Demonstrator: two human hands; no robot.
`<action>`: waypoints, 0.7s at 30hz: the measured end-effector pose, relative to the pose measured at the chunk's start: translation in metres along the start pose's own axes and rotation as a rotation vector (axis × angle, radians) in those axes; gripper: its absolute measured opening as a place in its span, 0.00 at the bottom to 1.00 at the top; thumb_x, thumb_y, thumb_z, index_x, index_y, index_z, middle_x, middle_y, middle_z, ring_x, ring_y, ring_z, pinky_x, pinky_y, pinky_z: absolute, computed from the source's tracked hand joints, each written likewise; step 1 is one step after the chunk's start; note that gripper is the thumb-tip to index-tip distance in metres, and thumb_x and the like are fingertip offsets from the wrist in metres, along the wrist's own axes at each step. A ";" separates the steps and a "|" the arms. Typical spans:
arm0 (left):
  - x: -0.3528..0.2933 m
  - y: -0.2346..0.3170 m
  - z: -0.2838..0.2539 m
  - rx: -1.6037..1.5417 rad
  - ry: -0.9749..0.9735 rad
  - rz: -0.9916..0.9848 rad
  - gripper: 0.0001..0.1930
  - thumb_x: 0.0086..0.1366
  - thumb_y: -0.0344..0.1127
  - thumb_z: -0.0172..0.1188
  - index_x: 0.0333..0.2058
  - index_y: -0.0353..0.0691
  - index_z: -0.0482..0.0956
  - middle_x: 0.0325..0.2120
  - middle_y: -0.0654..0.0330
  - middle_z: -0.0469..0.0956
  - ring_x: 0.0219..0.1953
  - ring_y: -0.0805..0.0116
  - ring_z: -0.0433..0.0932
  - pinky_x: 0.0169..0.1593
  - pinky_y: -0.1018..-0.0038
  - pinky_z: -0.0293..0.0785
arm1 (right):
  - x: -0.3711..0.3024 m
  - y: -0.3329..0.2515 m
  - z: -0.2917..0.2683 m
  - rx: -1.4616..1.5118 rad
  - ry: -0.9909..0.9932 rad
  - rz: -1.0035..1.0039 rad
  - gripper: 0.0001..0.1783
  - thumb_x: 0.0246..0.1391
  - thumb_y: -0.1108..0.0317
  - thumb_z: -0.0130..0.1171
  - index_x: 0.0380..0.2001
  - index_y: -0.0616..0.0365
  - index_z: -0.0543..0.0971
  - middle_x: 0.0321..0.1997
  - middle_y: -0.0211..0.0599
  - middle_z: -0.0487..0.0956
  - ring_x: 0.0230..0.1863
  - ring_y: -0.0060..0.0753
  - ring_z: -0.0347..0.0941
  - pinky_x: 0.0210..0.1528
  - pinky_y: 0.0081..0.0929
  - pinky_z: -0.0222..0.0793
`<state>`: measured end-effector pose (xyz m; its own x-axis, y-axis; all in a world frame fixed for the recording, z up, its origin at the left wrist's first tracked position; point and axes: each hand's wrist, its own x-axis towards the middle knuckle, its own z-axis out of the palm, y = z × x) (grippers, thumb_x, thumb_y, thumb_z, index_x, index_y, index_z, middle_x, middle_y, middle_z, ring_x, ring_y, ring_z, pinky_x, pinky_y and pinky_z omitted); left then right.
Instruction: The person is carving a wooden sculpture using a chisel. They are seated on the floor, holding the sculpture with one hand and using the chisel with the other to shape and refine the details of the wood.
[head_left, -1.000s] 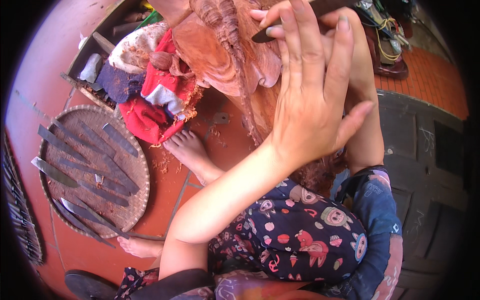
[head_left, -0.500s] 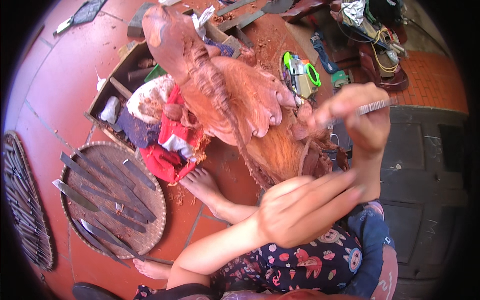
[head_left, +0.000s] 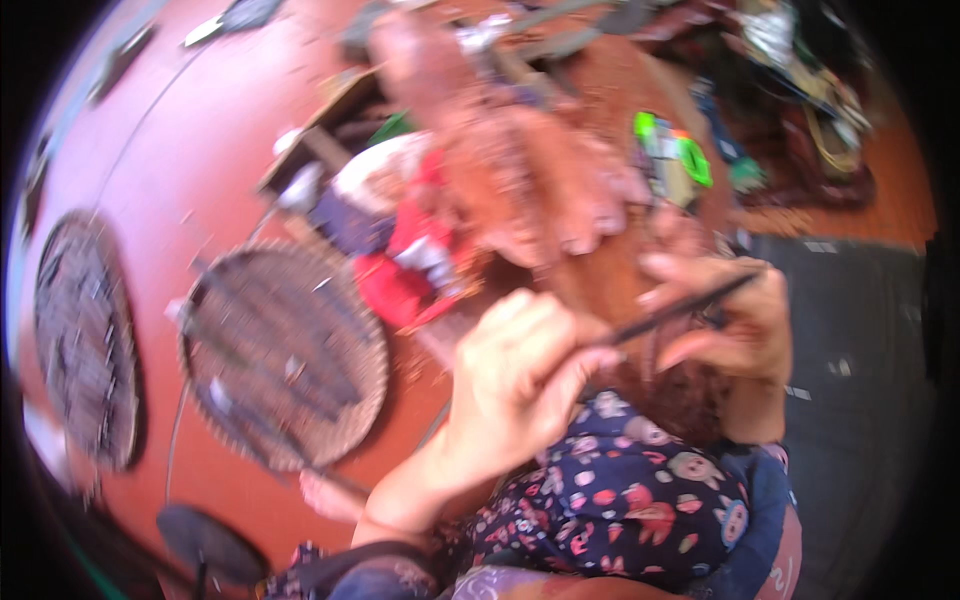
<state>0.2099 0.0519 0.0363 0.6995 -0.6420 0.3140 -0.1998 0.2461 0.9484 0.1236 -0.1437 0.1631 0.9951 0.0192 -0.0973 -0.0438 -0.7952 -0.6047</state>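
Note:
My left hand [head_left: 520, 375] is closed, thumb and fingers pinching one end of a thin dark file-like bar [head_left: 685, 308]. The bar slants up to the right into my right hand [head_left: 745, 325], whose fingers lie loosely around its far part; motion blurs the grip. Behind both hands stands a reddish-brown wood carving [head_left: 540, 170] with a rounded top and a wavy, fan-like edge. Its lower part is partly hidden by my hands.
A round woven tray [head_left: 378, 385] with several blades lies on the red tile floor at left; another woven tray [head_left: 128, 430] of tools is farther left. A wooden box [head_left: 290, 165] with cloths sits behind. Dark boards [head_left: 840, 340] lie at right. Green-rimmed gear [head_left: 692, 162] is at back right.
My left hand has risen and closed on the bar's end. My right hand has come lower, turning the bar between both hands. The whole view has shifted and blurred.

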 end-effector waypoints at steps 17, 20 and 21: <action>-0.211 -0.102 -0.196 0.558 0.706 -1.283 0.08 0.58 0.26 0.71 0.25 0.36 0.78 0.22 0.59 0.82 0.21 0.74 0.80 0.25 0.76 0.72 | 0.005 0.023 0.013 -0.068 -0.210 -0.045 0.31 0.43 0.80 0.65 0.56 0.65 0.78 0.44 0.46 0.85 0.41 0.38 0.82 0.44 0.28 0.74; -0.229 -0.116 -0.177 0.451 0.554 -1.545 0.07 0.62 0.25 0.67 0.28 0.34 0.76 0.26 0.52 0.85 0.24 0.68 0.85 0.24 0.74 0.77 | 0.004 0.022 0.017 -0.050 -0.216 -0.063 0.31 0.43 0.80 0.65 0.56 0.65 0.79 0.43 0.47 0.85 0.41 0.39 0.82 0.44 0.29 0.74; -0.230 -0.118 -0.175 0.428 0.535 -1.603 0.07 0.63 0.26 0.67 0.29 0.33 0.76 0.26 0.51 0.85 0.23 0.67 0.85 0.24 0.74 0.77 | 0.004 0.022 0.018 -0.022 -0.215 -0.058 0.30 0.43 0.80 0.65 0.55 0.65 0.79 0.42 0.47 0.84 0.41 0.40 0.82 0.44 0.29 0.74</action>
<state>0.1923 0.2973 -0.1557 0.4819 0.2748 -0.8320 0.7683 -0.5890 0.2504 0.1248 -0.1506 0.1354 0.9538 0.1928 -0.2305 0.0177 -0.8017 -0.5975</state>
